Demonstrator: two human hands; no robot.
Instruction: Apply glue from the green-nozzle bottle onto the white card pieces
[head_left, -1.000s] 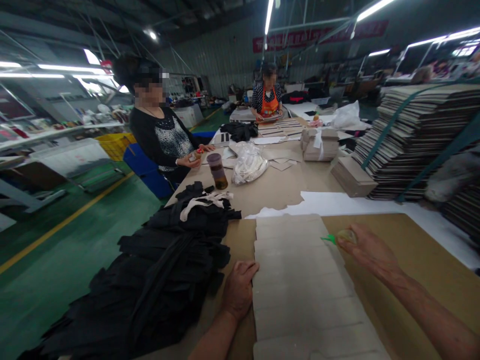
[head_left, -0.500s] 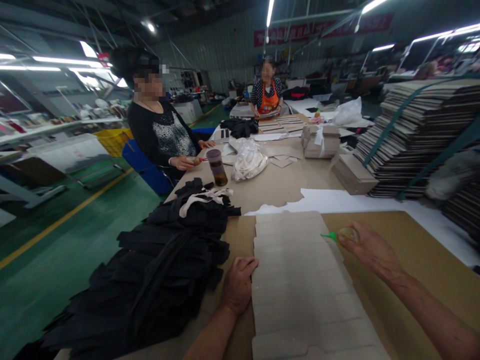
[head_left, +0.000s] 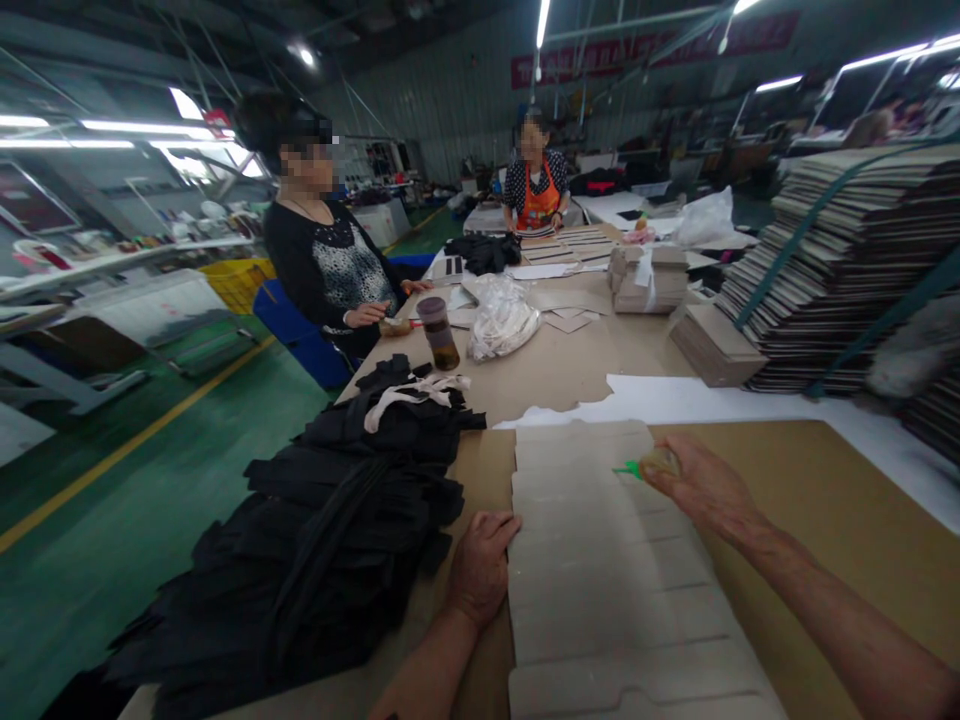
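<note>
My right hand [head_left: 697,485] is wrapped around a small translucent squeeze bottle [head_left: 660,464] holding amber liquid. Its green nozzle [head_left: 628,469] points left over a long row of overlapping grey-beige cardboard pieces [head_left: 592,550]. At the left edge of that row rests my left hand [head_left: 484,565], fingers reaching to the card edge and gripping nothing. Under the row lies a brown board [head_left: 780,510]. A big heap of black fabric strips [head_left: 315,540] is left of my left hand, with a pale strip [head_left: 405,395] on top.
A brown drink bottle [head_left: 437,335] and a plastic bag [head_left: 501,318] stand ahead. Tied card bundles [head_left: 649,280] and a tall strapped stack [head_left: 840,260] are on the right. One co-worker [head_left: 330,250] is at the table's left side, another [head_left: 536,185] at the far end.
My right hand has moved left with the squeeze bottle, bringing the nozzle further over the cardboard row. My left hand stays at the edge. The nearer co-worker's hand has shifted at their own bottle.
</note>
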